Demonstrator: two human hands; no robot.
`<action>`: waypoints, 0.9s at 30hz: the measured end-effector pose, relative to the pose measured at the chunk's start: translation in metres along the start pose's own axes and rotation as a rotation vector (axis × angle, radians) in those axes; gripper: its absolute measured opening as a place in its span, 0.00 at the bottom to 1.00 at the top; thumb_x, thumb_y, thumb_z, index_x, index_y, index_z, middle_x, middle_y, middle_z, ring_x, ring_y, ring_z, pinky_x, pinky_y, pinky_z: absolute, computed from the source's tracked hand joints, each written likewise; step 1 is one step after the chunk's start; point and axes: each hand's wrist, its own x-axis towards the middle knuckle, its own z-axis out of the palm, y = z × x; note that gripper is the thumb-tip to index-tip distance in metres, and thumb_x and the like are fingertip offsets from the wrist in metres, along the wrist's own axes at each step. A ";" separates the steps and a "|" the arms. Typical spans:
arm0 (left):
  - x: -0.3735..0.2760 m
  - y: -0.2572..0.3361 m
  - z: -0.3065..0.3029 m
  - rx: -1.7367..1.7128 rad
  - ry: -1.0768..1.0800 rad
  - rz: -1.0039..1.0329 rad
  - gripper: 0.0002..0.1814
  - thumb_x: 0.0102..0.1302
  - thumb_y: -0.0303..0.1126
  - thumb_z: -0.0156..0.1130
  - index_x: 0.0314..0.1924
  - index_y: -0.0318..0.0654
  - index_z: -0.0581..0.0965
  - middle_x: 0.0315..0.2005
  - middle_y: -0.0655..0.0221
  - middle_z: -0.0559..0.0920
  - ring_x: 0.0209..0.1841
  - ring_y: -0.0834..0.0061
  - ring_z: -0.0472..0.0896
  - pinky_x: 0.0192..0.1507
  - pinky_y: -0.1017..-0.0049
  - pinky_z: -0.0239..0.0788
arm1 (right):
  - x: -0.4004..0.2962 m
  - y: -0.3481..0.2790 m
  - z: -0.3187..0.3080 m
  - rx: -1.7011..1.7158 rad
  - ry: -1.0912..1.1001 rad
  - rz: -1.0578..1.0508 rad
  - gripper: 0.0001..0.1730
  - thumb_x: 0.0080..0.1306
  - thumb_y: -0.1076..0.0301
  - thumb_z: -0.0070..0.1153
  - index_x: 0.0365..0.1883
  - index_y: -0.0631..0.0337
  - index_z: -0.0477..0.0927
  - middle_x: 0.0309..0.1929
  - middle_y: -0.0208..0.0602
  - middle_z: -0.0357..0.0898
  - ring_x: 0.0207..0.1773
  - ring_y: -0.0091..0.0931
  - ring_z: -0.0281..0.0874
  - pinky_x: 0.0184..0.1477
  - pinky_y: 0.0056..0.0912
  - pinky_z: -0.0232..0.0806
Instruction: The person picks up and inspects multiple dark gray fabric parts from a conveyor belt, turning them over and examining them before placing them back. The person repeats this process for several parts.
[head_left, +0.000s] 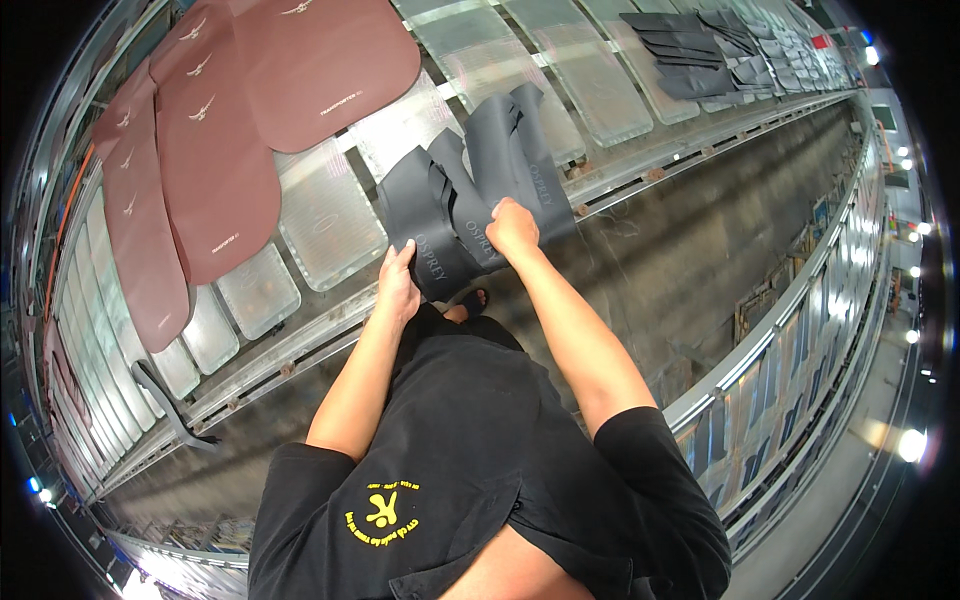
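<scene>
Several dark grey fabric panels (412, 187) with printed Osprey lettering are bunched in front of me, at the near edge of the printing table. My left hand (397, 283) holds the left edge of this bunch, its thumb on top beside the lettering. My right hand (514, 231) is closed on the middle of the bunch, with one more grey panel (517, 165) spreading out beyond it. The panels are curled at their far ends and overlap, so the lower layers are hidden.
Maroon panels (337, 67) with white prints lie across flat platens (330, 217) on the left. Loose dark grey pieces (690, 60) are piled farther along to the right. A metal rail (645, 176) edges the table. A dark curved strip (169, 405) hangs over it. Another platen row (787, 397) stands across the aisle.
</scene>
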 end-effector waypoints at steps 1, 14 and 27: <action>-0.001 -0.002 0.002 0.016 0.032 0.010 0.23 0.76 0.32 0.57 0.66 0.34 0.66 0.58 0.63 0.78 0.59 0.68 0.79 0.62 0.65 0.71 | 0.000 0.001 -0.003 0.022 0.002 -0.011 0.20 0.62 0.69 0.59 0.53 0.62 0.81 0.50 0.54 0.84 0.59 0.45 0.82 0.60 0.46 0.73; -0.006 0.010 -0.009 -0.238 -0.098 -0.217 0.19 0.76 0.36 0.58 0.62 0.36 0.71 0.53 0.62 0.83 0.54 0.63 0.83 0.61 0.60 0.75 | 0.008 0.014 0.015 0.282 -0.171 -0.021 0.16 0.59 0.59 0.69 0.41 0.59 0.84 0.43 0.48 0.87 0.53 0.43 0.84 0.55 0.44 0.74; -0.015 -0.011 0.005 0.161 -0.004 -0.103 0.47 0.76 0.41 0.60 0.79 0.35 0.40 0.71 0.55 0.66 0.65 0.65 0.74 0.67 0.58 0.69 | -0.025 -0.028 -0.089 0.975 0.272 -0.350 0.11 0.74 0.66 0.57 0.42 0.68 0.81 0.34 0.33 0.83 0.37 0.21 0.78 0.44 0.27 0.71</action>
